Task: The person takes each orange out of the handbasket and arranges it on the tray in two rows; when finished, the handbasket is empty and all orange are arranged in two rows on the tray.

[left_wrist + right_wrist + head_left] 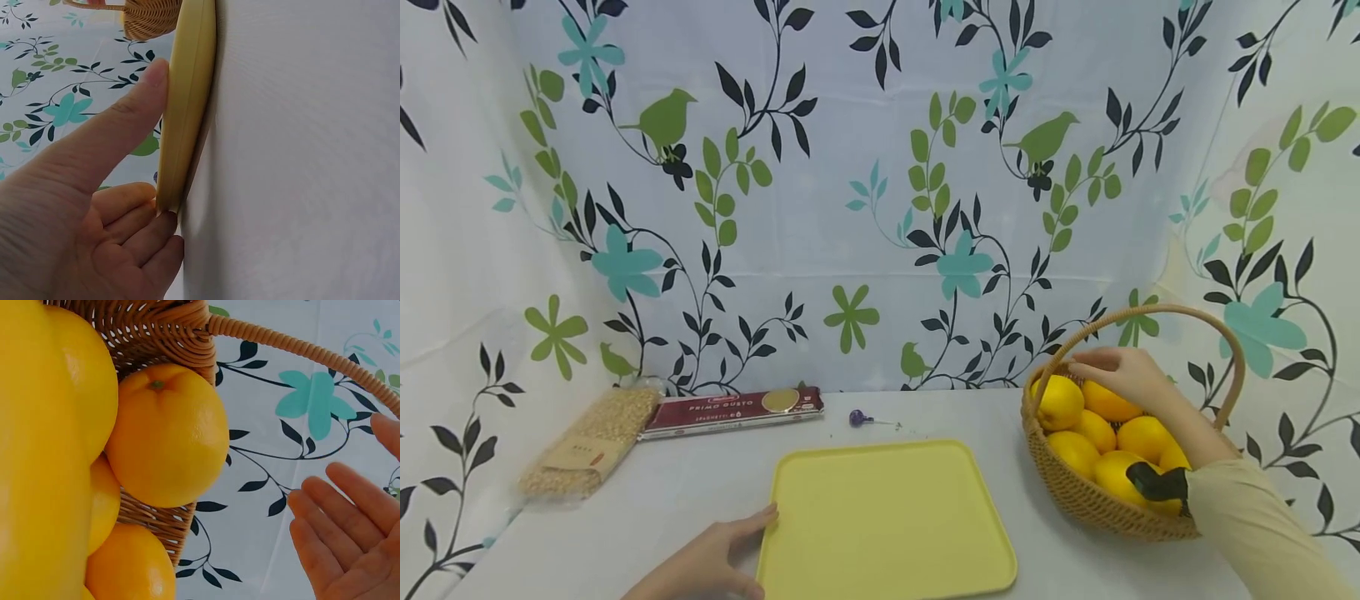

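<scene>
In the head view a yellow tray (887,525) lies on the white table. My left hand (718,554) touches its left edge; in the left wrist view the thumb and fingertips of the left hand (106,206) rest against the rim of the tray (184,106). A wicker basket (1075,500) of yellow and orange fruit stands at the right. Over its fruit, under the handle, is my right hand (1116,371). The right wrist view shows the right hand (356,537) with fingers extended and nothing held, apart from an orange fruit (169,437) in the basket (159,337).
A bag of tan dry food (595,442) lies at the left beside a dark red spaghetti pack (733,412). A small purple item (859,418) sits behind the tray. The basket's handle (1150,309) arches high. A patterned cloth (880,233) hangs behind the table.
</scene>
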